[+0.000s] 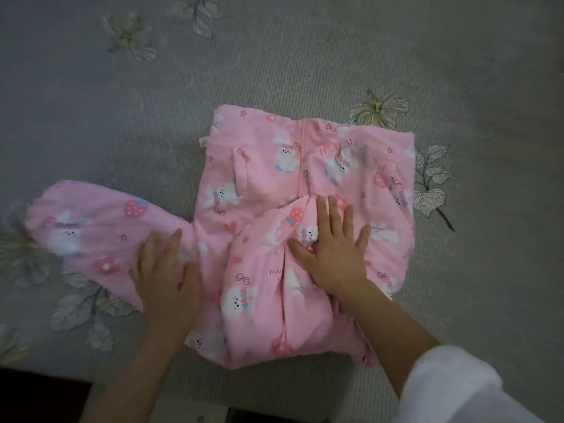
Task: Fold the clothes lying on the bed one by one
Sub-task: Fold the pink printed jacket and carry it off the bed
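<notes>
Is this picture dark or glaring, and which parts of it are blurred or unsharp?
In the head view the light is dim and even, with no glare. In the same view the left hand and the sleeve of the pink garment under it are blurred, while the right hand is sharper. The bed cover softens toward the corners.

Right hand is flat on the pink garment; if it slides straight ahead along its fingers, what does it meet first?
Most likely the folded-in sleeve lying just past the right hand, on top of the pink garment; how high that fold stands is unclear.
</notes>
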Demonstrator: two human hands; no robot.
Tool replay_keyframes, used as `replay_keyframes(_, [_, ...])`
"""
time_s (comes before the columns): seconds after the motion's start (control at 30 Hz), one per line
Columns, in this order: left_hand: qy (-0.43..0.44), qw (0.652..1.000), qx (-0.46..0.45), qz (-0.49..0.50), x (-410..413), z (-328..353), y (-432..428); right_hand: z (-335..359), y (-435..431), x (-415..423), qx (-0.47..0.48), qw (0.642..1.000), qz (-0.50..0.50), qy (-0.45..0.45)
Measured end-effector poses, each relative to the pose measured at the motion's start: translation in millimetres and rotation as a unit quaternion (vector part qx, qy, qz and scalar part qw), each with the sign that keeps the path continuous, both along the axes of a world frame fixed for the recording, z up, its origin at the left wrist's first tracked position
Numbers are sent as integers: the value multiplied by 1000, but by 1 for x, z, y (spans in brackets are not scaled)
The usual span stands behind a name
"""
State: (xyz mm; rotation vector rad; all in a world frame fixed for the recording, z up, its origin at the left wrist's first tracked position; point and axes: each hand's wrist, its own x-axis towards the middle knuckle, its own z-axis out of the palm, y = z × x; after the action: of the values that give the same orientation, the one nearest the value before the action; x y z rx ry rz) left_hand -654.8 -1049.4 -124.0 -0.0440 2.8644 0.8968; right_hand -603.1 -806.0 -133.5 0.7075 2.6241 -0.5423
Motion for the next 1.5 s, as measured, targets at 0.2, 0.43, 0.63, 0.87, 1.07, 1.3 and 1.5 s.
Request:
replay_keyframes(0.2, [-75, 926, 84, 360, -17, -9, -35, 2, -2, -4, 20, 1000, 5, -22])
replay_keyframes(0.43, [-111, 803, 318, 491, -39, 0, -45, 7, -1, -12, 34, 995, 31, -85])
replay_keyframes(0.63, [-49, 915, 227, 329, -38, 48, -33, 9, 0, -14, 26, 993, 41, -105])
replay_keyframes(0.87, [126, 987, 85, -58, -21, 52, 31, 8, 1, -12, 21, 993, 44, -104])
replay_keyframes(1.07, [-77, 943, -89, -311, -4, 16, 94, 8, 3, -8, -29, 998, 25, -53])
replay_keyframes(1.3, [6, 918, -112, -381, -21, 2, 101, 27, 50, 14, -48, 988, -25, 147])
replay_keyframes(1.5, [-55, 891, -163, -420, -42, -14, 133, 6, 76, 3, 41, 998, 34, -40])
